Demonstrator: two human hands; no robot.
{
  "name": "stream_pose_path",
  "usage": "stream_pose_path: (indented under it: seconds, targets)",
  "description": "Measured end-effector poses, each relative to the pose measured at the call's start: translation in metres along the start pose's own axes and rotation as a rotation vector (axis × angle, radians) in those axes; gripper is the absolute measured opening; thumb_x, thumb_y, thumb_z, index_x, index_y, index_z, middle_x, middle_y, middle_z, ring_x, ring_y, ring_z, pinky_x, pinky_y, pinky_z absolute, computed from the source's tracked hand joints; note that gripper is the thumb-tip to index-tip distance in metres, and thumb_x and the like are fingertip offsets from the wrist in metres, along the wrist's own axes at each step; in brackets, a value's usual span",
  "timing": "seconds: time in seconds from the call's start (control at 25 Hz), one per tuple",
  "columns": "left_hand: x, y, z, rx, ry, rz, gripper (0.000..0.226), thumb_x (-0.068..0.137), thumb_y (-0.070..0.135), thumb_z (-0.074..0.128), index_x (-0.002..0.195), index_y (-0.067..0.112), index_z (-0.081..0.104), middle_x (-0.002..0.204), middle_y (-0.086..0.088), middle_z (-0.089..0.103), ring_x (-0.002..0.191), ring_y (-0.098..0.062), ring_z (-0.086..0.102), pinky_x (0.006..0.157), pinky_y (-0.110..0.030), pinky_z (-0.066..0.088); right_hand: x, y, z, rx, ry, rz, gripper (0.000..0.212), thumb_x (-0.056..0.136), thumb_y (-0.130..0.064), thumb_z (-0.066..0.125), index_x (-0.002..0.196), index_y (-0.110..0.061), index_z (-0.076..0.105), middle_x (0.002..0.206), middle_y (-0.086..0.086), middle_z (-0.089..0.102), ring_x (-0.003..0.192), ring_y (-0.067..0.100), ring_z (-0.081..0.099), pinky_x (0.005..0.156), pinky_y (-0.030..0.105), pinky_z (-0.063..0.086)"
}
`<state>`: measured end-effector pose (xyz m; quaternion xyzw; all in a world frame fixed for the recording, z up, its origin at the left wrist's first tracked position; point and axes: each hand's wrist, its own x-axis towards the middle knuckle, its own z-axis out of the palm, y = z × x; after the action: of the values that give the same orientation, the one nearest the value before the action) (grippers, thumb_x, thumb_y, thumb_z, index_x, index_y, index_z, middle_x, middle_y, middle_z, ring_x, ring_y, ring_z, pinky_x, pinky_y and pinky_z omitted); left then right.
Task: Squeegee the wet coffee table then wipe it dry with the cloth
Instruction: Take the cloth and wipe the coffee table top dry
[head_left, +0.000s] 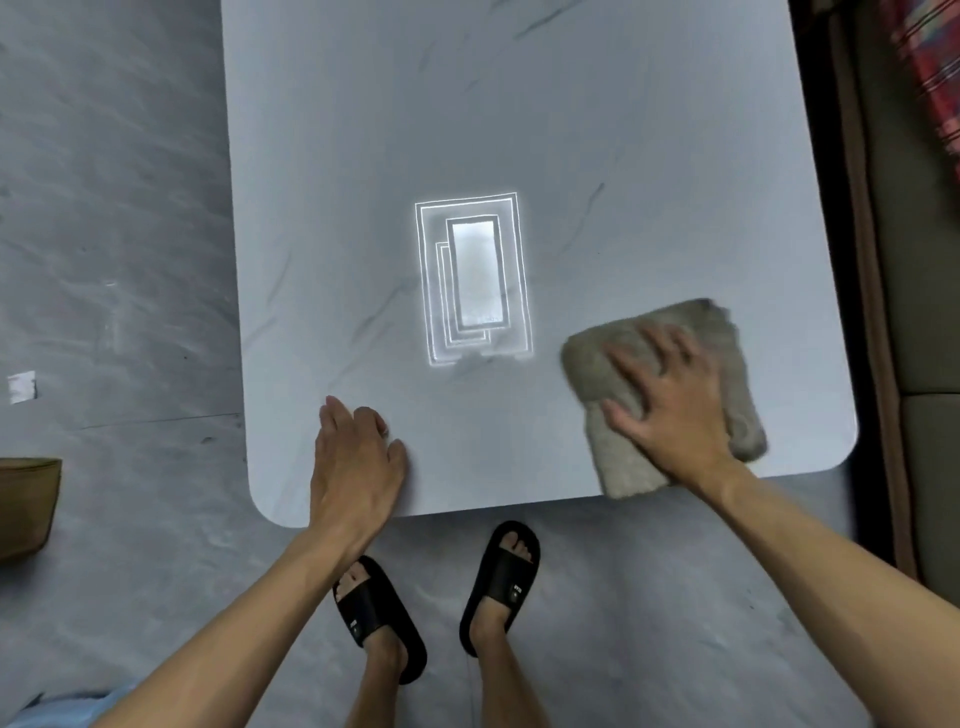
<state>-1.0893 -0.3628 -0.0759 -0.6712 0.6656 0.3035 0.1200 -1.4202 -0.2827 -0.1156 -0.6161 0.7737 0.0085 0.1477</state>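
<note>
The coffee table (467, 104) has a pale grey marble-look top that fills the middle of the view. A folded beige cloth (623, 467) lies on its near right corner and hangs slightly over the front edge. My right hand (670, 410) presses flat on the cloth with fingers spread. My left hand (356, 457) rests palm down on the bare table near the front edge, holding nothing. No squeegee is in view.
A bright rectangular ceiling-light reflection (475, 275) shines in the table's middle. A dark sofa edge (893, 312) runs along the right side. A brown box (26, 509) sits on the grey floor at the left. My feet in black slides (498, 582) stand just before the table.
</note>
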Motion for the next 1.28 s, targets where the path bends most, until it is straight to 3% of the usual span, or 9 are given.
stream_pose_path:
  seconds: [0.16, 0.36, 0.52, 0.68, 0.76, 0.88, 0.96, 1.12, 1.28]
  targets:
    - [-0.002, -0.001, -0.008, -0.050, 0.021, 0.042, 0.015, 0.088, 0.020, 0.048, 0.101, 0.014, 0.050, 0.122, -0.015, 0.048, 0.112, -0.033, 0.054, 0.083, -0.041, 0.050, -0.025, 0.001, 0.005, 0.123, 0.159, 0.499, 0.063, 0.084, -0.058, 0.055, 0.141, -0.036, 0.039, 0.150, 0.004, 0.026, 0.138, 0.031, 0.022, 0.109, 0.056, 0.023]
    - [-0.013, -0.039, -0.033, -0.320, 0.136, -0.068, 0.017, 0.090, 0.013, 0.047, 0.104, 0.021, 0.042, 0.105, 0.003, 0.056, 0.090, -0.022, 0.055, 0.070, -0.031, 0.038, -0.006, -0.104, 0.027, 0.198, 0.232, 0.837, 0.064, 0.086, -0.056, 0.047, 0.144, -0.032, 0.033, 0.153, 0.010, 0.025, 0.137, 0.036, 0.026, 0.106, 0.053, 0.022]
    - [-0.016, -0.093, -0.048, -0.573, 0.138, -0.201, 0.030, 0.094, 0.013, 0.047, 0.122, 0.015, 0.038, 0.120, -0.005, 0.054, 0.088, -0.014, 0.054, 0.070, -0.030, 0.042, 0.004, -0.230, 0.046, 0.192, 0.147, 0.611, 0.065, 0.090, -0.060, 0.038, 0.148, -0.030, 0.030, 0.155, 0.014, 0.022, 0.140, 0.039, 0.023, 0.108, 0.055, 0.022]
    - [-0.018, -0.127, -0.049, -0.745, 0.088, -0.215, 0.033, 0.094, 0.005, 0.047, 0.123, 0.018, 0.038, 0.144, -0.008, 0.046, 0.128, -0.011, 0.046, 0.096, -0.024, 0.035, 0.001, -0.338, 0.065, 0.133, 0.038, 0.060, 0.066, 0.088, -0.062, 0.042, 0.147, -0.033, 0.031, 0.155, 0.012, 0.025, 0.143, 0.035, 0.017, 0.110, 0.057, 0.020]
    - [-0.018, -0.134, -0.048, -0.780, 0.102, -0.233, 0.031, 0.092, 0.005, 0.049, 0.118, 0.019, 0.040, 0.134, -0.007, 0.054, 0.116, -0.009, 0.054, 0.090, -0.021, 0.039, -0.002, -0.358, 0.076, 0.066, 0.004, -0.212, 0.067, 0.085, -0.062, 0.047, 0.145, -0.035, 0.035, 0.153, 0.012, 0.031, 0.141, 0.036, 0.021, 0.108, 0.058, 0.021]
    - [-0.022, -0.130, -0.051, -0.664, 0.083, -0.263, 0.032, 0.089, 0.007, 0.050, 0.118, 0.018, 0.040, 0.093, -0.001, 0.061, 0.074, -0.008, 0.056, 0.059, -0.022, 0.039, -0.007, -0.348, 0.079, 0.022, -0.033, -0.474, 0.064, 0.083, -0.058, 0.046, 0.144, -0.039, 0.038, 0.151, 0.008, 0.036, 0.141, 0.035, 0.023, 0.107, 0.055, 0.023]
    - [-0.032, -0.117, -0.050, -0.597, 0.044, -0.242, 0.030, 0.088, 0.009, 0.051, 0.114, 0.021, 0.039, 0.083, 0.000, 0.057, 0.070, -0.016, 0.055, 0.054, -0.025, 0.037, -0.009, -0.327, 0.072, -0.007, -0.057, -0.565, 0.062, 0.083, -0.052, 0.044, 0.144, -0.042, 0.036, 0.150, 0.006, 0.037, 0.141, 0.034, 0.025, 0.108, 0.050, 0.020]
    - [-0.037, -0.096, -0.037, -0.404, -0.005, -0.027, 0.027, 0.088, 0.014, 0.052, 0.103, 0.027, 0.035, 0.122, -0.009, 0.054, 0.109, -0.026, 0.055, 0.079, -0.034, 0.048, -0.011, -0.249, 0.060, -0.063, -0.057, -0.657, 0.060, 0.082, -0.048, 0.052, 0.141, -0.042, 0.042, 0.147, 0.005, 0.043, 0.138, 0.033, 0.032, 0.104, 0.048, 0.027]
    - [-0.015, -0.060, -0.020, -0.251, -0.149, 0.005, 0.027, 0.086, 0.014, 0.051, 0.102, 0.029, 0.035, 0.149, -0.018, 0.026, 0.136, -0.035, 0.035, 0.103, -0.049, 0.043, -0.019, -0.116, 0.033, -0.017, 0.010, -0.292, 0.057, 0.080, -0.051, 0.050, 0.136, -0.038, 0.050, 0.144, 0.007, 0.044, 0.134, 0.035, 0.035, 0.102, 0.051, 0.034]
